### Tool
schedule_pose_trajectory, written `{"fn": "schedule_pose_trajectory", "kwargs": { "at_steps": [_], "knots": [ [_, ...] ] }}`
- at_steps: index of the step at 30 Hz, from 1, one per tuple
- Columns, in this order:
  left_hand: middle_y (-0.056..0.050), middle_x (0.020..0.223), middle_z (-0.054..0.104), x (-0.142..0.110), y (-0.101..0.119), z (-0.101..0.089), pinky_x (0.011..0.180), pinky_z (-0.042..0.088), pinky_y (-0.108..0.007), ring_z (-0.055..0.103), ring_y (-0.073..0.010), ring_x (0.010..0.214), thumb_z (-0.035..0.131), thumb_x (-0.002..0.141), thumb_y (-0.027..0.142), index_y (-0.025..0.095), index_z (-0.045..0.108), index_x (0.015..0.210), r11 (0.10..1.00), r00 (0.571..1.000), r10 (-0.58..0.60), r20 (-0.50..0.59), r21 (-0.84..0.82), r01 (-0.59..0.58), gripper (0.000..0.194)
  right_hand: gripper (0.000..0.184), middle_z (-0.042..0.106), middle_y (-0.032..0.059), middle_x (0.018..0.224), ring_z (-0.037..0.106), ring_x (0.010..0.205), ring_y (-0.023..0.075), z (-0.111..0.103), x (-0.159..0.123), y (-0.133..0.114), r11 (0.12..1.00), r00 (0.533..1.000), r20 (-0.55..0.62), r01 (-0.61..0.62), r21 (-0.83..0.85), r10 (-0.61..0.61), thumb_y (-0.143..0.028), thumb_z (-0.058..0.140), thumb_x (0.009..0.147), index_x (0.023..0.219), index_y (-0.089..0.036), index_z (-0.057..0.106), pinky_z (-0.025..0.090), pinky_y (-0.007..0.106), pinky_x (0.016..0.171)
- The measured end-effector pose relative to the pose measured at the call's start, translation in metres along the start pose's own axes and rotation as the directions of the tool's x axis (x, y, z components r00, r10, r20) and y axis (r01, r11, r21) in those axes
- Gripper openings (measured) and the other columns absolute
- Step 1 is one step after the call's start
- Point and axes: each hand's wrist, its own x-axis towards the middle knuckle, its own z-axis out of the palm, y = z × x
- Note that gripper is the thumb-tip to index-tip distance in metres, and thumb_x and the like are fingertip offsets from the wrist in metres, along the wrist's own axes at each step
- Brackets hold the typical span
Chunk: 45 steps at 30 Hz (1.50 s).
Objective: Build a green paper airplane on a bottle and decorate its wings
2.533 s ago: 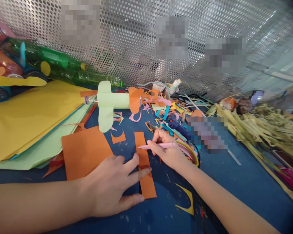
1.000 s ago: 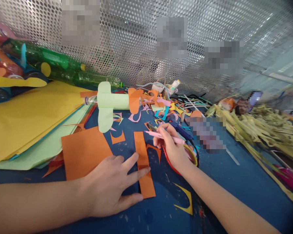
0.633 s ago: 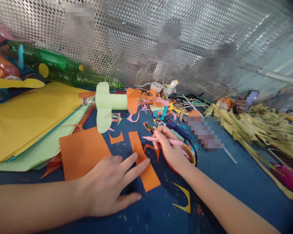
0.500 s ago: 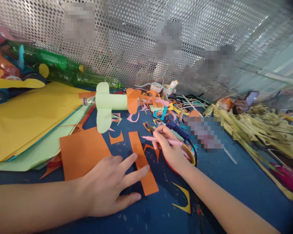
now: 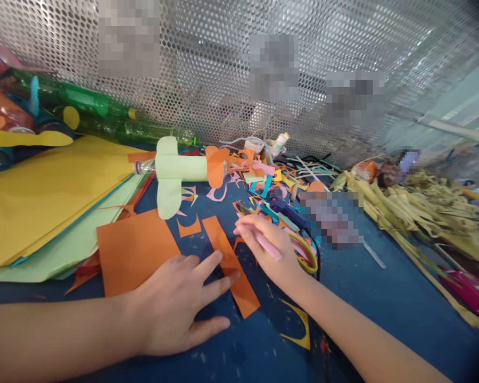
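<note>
My left hand (image 5: 183, 303) lies flat with its fingers spread, two fingertips resting on an orange paper strip (image 5: 223, 250). Under its knuckles is the edge of a larger orange paper sheet (image 5: 138, 247). In my right hand (image 5: 273, 252) is a pink pen (image 5: 265, 244), gripped by closed fingers just right of the strip; its tip is hidden by the fingers. Beyond the hands lies a plastic bottle wrapped in pale green paper (image 5: 189, 167), with pale green wing shapes and an orange paper piece (image 5: 216, 166) around one end.
Coloured paper sheets (image 5: 43, 186) are stacked at the left, with green bottles (image 5: 83, 98) behind. Scraps, a blue glue gun (image 5: 287, 207) and a yellow-rimmed roll (image 5: 309, 255) lie right of centre. Dried husks (image 5: 399, 207) cover the far right. A perforated metal panel (image 5: 207, 64) stands behind.
My right hand has shifted slightly left and tilted the pen, bringing its tip side toward the strip. The strip's far end has swung a little left. My left hand stays in place.
</note>
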Motion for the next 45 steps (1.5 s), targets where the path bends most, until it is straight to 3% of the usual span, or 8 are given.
{"fn": "schedule_pose_trajectory", "kwargs": {
  "at_steps": [4,17,25,30,35,38,42,45],
  "knots": [
    [-0.019,0.130,0.046,-0.001,0.000,0.002,0.071,0.053,-0.049,0.063,-0.0314,0.089,0.039,0.088,0.050,0.027,0.042,0.133,1.000,0.999,0.017,-0.044,0.017,-0.016,0.050,0.004,0.065,0.0023,0.084,0.062,0.077,0.0186,0.003,-0.001,0.000,0.987,0.995,0.062,0.082,-0.139,-0.074,-0.025,0.054,0.085,0.088,-0.024,0.057,0.046,0.029,0.071],
    [-0.018,0.131,0.046,-0.002,-0.001,0.000,0.069,0.054,-0.046,0.062,-0.0282,0.084,0.039,0.088,0.048,0.019,0.048,0.125,0.999,0.997,0.040,-0.066,0.010,-0.039,0.048,0.015,0.062,-0.0002,0.085,0.062,0.076,0.0152,-0.005,0.004,-0.009,0.991,0.956,0.289,-0.075,0.114,0.039,-0.018,0.057,0.082,0.094,-0.024,0.051,0.048,0.027,0.070],
    [-0.015,0.101,0.060,-0.005,-0.001,0.006,0.063,0.054,-0.040,0.063,-0.0252,0.077,0.040,0.090,0.038,0.015,0.045,0.126,0.990,0.964,0.141,-0.225,0.046,-0.135,0.043,0.021,0.056,0.0003,0.087,0.059,0.076,0.0150,-0.002,0.002,0.000,0.959,0.991,0.104,-0.107,0.262,0.082,-0.020,0.056,0.082,0.100,-0.025,0.047,0.048,0.027,0.069],
    [-0.015,0.113,0.059,-0.006,-0.002,0.004,0.061,0.054,-0.039,0.065,-0.0242,0.078,0.039,0.091,0.034,0.027,0.030,0.138,0.987,0.951,0.161,-0.265,0.049,-0.154,0.049,0.020,0.054,0.0012,0.093,0.057,0.079,0.0146,-0.006,0.003,-0.006,0.961,0.996,0.018,-0.085,0.262,0.083,-0.019,0.056,0.082,0.098,-0.026,0.047,0.048,0.028,0.074],
    [-0.017,0.117,0.061,-0.005,-0.003,0.007,0.064,0.055,-0.035,0.066,-0.0228,0.080,0.044,0.089,0.033,0.012,0.041,0.130,0.985,0.919,0.155,-0.364,-0.015,-0.172,0.046,0.018,0.051,0.0000,0.088,0.055,0.076,0.0148,-0.009,0.003,-0.007,0.963,0.995,-0.001,-0.097,0.250,0.100,-0.020,0.054,0.082,0.096,-0.026,0.046,0.048,0.027,0.070],
    [-0.014,0.117,0.063,-0.004,-0.004,0.008,0.064,0.054,-0.031,0.066,-0.0200,0.078,0.047,0.089,0.026,0.013,0.044,0.127,0.975,0.895,0.167,-0.413,-0.065,-0.211,0.040,0.018,0.050,0.0000,0.091,0.053,0.078,0.0145,-0.010,0.002,-0.005,0.949,0.992,0.013,-0.123,0.292,0.124,-0.021,0.054,0.082,0.098,-0.026,0.046,0.047,0.026,0.070],
    [-0.002,0.097,0.070,-0.003,-0.004,0.001,0.067,0.052,-0.022,0.066,-0.0126,0.076,0.049,0.085,0.012,0.021,0.056,0.109,0.912,0.847,0.002,-0.532,-0.346,-0.220,0.026,0.022,0.048,-0.0011,0.090,0.053,0.076,0.0129,-0.010,0.000,-0.006,0.902,0.988,0.065,-0.154,0.403,0.140,-0.021,0.057,0.080,0.097,-0.027,0.046,0.047,0.024,0.067],
    [0.001,0.082,0.068,-0.002,-0.005,-0.006,0.062,0.051,-0.018,0.063,-0.0099,0.069,0.051,0.081,0.013,0.021,0.060,0.092,0.784,0.865,-0.221,-0.451,-0.610,-0.117,0.016,0.017,0.048,-0.0018,0.083,0.053,0.069,0.0126,-0.006,0.001,-0.004,0.845,0.979,0.045,-0.194,0.498,0.199,-0.027,0.055,0.083,0.097,-0.027,0.044,0.049,0.024,0.062]
  ]
}}
